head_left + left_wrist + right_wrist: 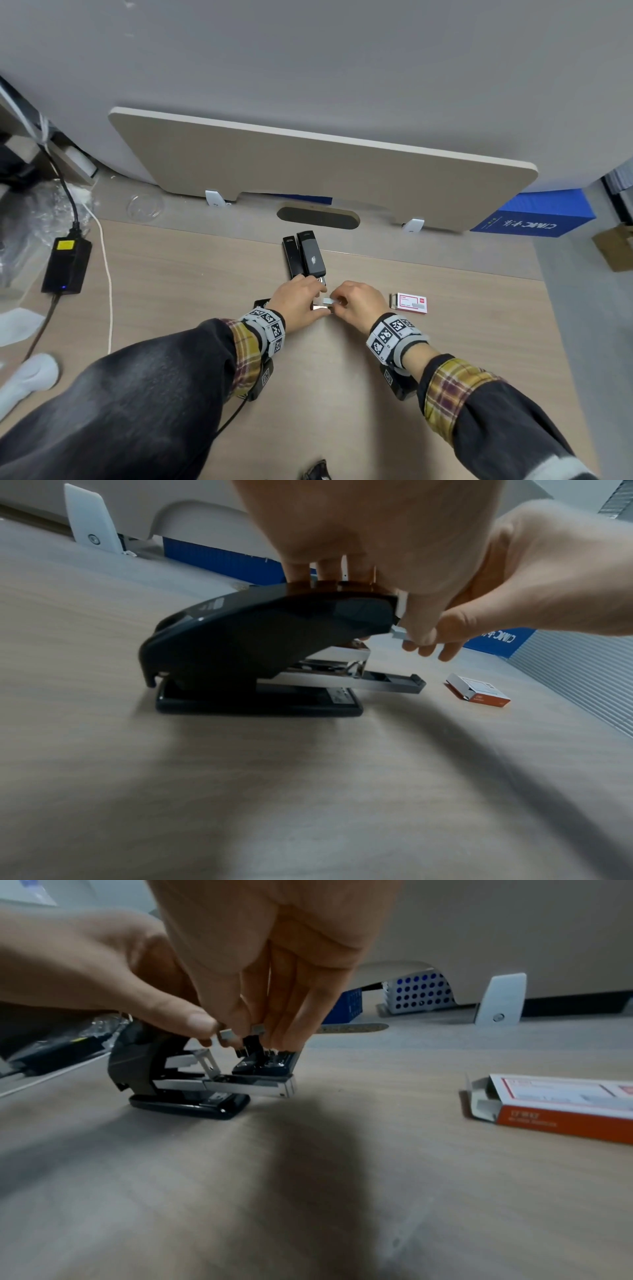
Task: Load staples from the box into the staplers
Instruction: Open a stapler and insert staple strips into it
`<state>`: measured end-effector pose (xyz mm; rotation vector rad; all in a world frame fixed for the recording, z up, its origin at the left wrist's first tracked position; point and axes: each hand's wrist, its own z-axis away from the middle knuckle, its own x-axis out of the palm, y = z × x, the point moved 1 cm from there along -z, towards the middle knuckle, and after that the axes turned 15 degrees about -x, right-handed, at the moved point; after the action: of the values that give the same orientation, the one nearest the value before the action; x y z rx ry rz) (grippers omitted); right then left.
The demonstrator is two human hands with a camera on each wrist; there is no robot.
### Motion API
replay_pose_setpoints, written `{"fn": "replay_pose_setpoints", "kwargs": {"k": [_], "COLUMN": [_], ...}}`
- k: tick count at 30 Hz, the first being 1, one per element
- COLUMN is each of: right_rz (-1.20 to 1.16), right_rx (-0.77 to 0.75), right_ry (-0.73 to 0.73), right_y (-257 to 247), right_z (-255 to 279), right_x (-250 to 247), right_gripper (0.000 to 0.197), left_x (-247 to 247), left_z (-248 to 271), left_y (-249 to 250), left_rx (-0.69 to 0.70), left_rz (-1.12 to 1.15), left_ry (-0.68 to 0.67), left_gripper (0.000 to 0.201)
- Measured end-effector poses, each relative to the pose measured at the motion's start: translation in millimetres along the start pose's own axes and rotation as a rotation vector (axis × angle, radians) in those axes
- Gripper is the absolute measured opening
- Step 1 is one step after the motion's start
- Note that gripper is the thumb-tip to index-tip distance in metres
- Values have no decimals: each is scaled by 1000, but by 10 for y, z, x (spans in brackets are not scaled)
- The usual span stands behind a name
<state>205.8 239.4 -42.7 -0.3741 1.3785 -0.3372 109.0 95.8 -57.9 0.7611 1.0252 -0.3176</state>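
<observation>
A black stapler (267, 642) stands on the wooden desk (342, 394) with its metal staple tray (394, 683) slid out at the front. My left hand (306, 291) lies over the stapler and holds its top, so the head view shows little of it. My right hand (346, 302) pinches a short grey strip of staples (227, 1035) between thumb and fingers, just above the open tray (253, 1085). The red and white staple box (411, 303) lies open to the right of my hands. Two more black staplers (303, 255) lie side by side just beyond my hands.
A beige divider panel (308, 164) closes the desk's far side, with a cable slot (318, 217) in front of it. At the left are a black power adapter (66, 265), a white cord (108, 281) and plastic wrap. A blue carton (534, 214) stands at the far right.
</observation>
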Motion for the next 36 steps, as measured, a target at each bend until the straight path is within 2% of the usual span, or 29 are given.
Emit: {"fn": "replay_pose_setpoints", "kwargs": {"k": [4, 11, 19, 24, 30, 36], "right_rz": [5, 44, 91, 140, 112, 162], "right_rx": [3, -21, -66, -115, -124, -180], "right_ry": [-17, -27, 30, 58, 105, 42], "right_y": [9, -64, -83, -111, -61, -21], "right_z": [-2, -54, -45, -27, 94, 150], "right_x": [55, 221, 291, 325, 285, 224], "right_gripper": [20, 21, 20, 6, 21, 27], "left_x": [-7, 35, 48, 44, 43, 50], "left_z": [31, 72, 74, 72, 68, 57], "left_y": [-154, -273, -278, -270, -282, -287], "left_rx": [-42, -56, -63, -70, -67, -64], "left_rz": [-40, 13, 22, 15, 14, -8], "left_ry": [-50, -60, -44, -54, -57, -60], "left_gripper": [54, 33, 29, 27, 27, 28]}}
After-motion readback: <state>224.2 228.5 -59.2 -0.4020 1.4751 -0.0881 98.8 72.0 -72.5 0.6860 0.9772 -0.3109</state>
